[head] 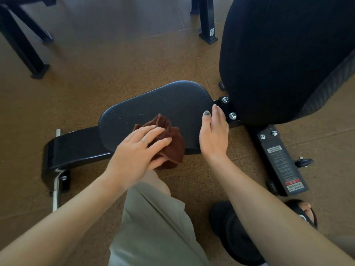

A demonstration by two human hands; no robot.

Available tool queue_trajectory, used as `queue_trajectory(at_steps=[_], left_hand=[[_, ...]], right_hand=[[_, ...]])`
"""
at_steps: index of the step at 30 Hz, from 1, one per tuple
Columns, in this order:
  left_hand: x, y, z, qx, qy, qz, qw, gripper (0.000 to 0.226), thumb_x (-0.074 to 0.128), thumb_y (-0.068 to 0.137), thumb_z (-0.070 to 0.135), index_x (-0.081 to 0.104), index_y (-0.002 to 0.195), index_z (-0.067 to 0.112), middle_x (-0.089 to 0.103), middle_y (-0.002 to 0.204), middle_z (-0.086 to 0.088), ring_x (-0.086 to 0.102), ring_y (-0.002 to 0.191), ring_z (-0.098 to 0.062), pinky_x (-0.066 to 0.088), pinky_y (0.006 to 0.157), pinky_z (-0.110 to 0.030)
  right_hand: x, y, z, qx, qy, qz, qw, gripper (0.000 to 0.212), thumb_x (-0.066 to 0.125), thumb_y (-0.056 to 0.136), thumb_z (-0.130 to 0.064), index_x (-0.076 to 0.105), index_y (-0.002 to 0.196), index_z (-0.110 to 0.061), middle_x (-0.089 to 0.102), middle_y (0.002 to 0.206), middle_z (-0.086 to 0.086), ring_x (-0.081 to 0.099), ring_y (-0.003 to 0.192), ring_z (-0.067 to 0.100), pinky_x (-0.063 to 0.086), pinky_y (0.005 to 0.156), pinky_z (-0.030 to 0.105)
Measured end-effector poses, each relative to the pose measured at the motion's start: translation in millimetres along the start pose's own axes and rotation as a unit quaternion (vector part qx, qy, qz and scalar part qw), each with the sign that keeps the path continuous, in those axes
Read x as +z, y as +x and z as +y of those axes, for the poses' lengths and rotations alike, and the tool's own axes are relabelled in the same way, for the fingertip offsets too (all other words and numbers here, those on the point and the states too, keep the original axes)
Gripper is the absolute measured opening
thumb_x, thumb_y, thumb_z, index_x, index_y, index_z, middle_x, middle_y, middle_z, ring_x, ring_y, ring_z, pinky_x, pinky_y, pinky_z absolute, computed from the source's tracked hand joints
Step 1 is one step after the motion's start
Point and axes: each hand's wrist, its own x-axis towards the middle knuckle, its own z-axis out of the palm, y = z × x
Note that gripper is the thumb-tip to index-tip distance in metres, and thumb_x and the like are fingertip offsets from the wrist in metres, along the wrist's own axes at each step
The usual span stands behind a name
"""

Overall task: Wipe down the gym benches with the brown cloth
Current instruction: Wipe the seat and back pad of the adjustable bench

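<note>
With straight fingers (153, 131), left hand (134, 152) pressed flat on crumpled brown cloth (171, 144) atop textured black padded desk (153, 106). Right hand (213, 135) rested open on its near edge, gripping nothing.

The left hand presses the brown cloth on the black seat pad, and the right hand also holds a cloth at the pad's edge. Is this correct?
Not quite. In the head view the right hand holds no cloth; it rests bare and open on the edge of the seat pad. The rest is right: the left hand presses the brown cloth on that pad.
</note>
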Motion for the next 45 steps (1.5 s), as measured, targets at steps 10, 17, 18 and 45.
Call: queue_trajectory(at_steps=[10,17,18,45], left_hand=[[19.8,41.2,34.9,0.024,0.024,0.004,0.999,0.055,0.059,0.097,0.049,0.053,0.146,0.024,0.054,0.151,-0.009,0.049,0.141,-0.031,0.031,0.118,-0.045],[-8.5,-24.9,-35.5,-0.032,0.014,0.006,0.999,0.056,0.054,0.099,0.053,0.052,0.148,0.026,0.053,0.152,-0.003,0.048,0.142,-0.028,0.045,0.113,-0.049],[-8.1,-22.5,-34.1,-0.062,0.009,0.014,0.998,0.056,0.052,0.099,0.055,0.054,0.147,0.026,0.054,0.152,-0.003,0.049,0.142,-0.028,0.045,0.113,-0.049],[-11.2,5.4,-17.9,-0.07,-0.066,-0.027,0.995,0.054,0.046,0.1,0.054,0.05,0.149,0.032,0.048,0.156,0.004,0.043,0.146,-0.021,0.038,0.116,-0.043]], right_hand=[[6.7,2.2,5.3,-0.022,-0.036,0.022,0.999,0.056,0.025,0.111,-0.045,0.026,0.163,-0.023,0.025,0.17,-0.003,0.021,0.156,0.015,0.015,0.124,0.034],[10.7,1.7,6.1,-0.031,-0.096,0.047,0.994,0.058,0.026,0.111,-0.046,0.025,0.164,-0.021,0.024,0.17,0.0,0.024,0.156,0.021,0.025,0.122,0.036],[12.5,1.0,5.9,-0.029,-0.106,0.05,0.993,0.059,0.027,0.111,-0.047,0.025,0.164,-0.021,0.025,0.17,0.0,0.025,0.155,0.023,0.029,0.12,0.036],[9.4,0.9,5.2,-0.041,-0.126,0.043,0.99,0.057,0.027,0.111,-0.043,0.023,0.164,-0.023,0.023,0.17,-0.002,0.026,0.154,0.024,0.037,0.114,0.039]])
